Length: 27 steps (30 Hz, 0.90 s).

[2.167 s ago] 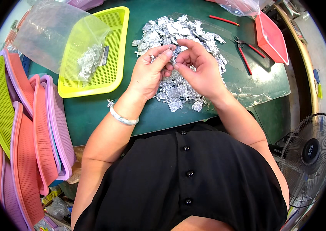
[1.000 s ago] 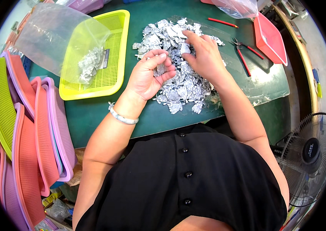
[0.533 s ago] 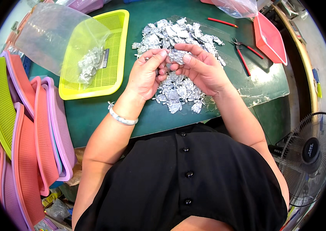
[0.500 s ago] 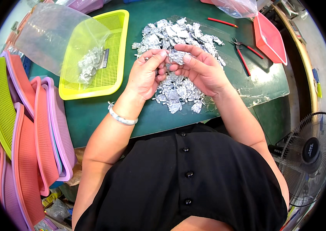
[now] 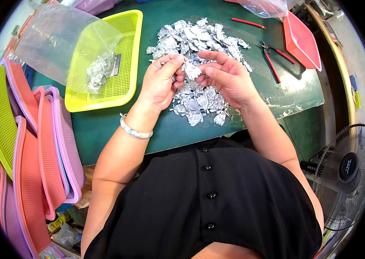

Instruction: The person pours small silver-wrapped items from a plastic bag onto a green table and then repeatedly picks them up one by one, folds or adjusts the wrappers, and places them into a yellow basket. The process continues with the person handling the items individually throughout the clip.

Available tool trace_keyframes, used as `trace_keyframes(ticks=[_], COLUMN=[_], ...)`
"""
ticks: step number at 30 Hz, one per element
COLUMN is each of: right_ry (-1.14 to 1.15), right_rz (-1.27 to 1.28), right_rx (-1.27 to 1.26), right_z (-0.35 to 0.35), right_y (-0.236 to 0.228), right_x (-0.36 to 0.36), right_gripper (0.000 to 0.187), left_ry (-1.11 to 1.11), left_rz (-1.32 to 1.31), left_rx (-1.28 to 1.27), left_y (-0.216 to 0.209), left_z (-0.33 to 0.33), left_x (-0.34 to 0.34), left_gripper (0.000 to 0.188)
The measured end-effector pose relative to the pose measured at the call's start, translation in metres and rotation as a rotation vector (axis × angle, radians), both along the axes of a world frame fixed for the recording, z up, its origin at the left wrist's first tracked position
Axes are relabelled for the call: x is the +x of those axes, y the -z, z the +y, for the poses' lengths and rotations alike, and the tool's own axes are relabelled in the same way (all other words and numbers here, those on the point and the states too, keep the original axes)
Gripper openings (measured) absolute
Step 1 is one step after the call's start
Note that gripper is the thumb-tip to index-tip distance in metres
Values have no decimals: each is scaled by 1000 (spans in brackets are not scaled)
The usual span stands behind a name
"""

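Note:
A small, crinkled silvery metal piece hangs from the pinched thumb and fingers of my left hand. My right hand is just to its right, thumb and index finger spread apart. Its other fingers are half curled close to the piece's right edge; I cannot tell whether they touch it. Beneath and beyond both hands lies a loose heap of similar flat silvery pieces, some of it hidden by my hands.
On the left, a yellow-green basket holds a clear plastic bag with silvery pieces in it. Red-handled pliers, a red pen and a pink tray are on the right of the green table. Stacked baskets and a fan flank me.
The piece has turned and dropped slightly, now hanging from my left pinch. My right thumb has come off its face and the right fingers have shifted a little to the right.

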State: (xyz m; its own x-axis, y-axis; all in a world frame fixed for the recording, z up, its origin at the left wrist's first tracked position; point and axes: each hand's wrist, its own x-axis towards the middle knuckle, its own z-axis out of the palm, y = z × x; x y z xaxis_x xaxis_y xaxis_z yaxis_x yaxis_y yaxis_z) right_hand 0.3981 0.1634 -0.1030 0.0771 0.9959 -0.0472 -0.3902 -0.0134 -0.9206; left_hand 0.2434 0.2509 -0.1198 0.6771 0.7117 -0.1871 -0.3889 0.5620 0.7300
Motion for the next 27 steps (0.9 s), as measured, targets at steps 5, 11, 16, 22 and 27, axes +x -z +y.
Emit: trace_keyframes(ticks=[5, 11, 16, 22, 27], right_ry=[5, 31, 64, 119, 147], right_rz=[-2, -14, -11, 4, -37], right_rx=[-26, -43, -41, -25, -5], right_z=[-1, -1, -1, 1, 1], right_y=[-2, -3, -3, -5, -5], right_x=[-3, -4, -5, -7, -8], right_gripper=[37, 40, 41, 42, 42], left_ry=[8, 10, 21, -4, -3], left_rz=[38, 37, -12, -27, -5], left_rx=[56, 73, 37, 6, 13], left_y=[-1, -3, -5, -3, -4], left_z=[-1, -3, -3, -3, -4], left_x=[1, 0, 0, 1, 0], left_gripper=[12, 14, 15, 12, 12])
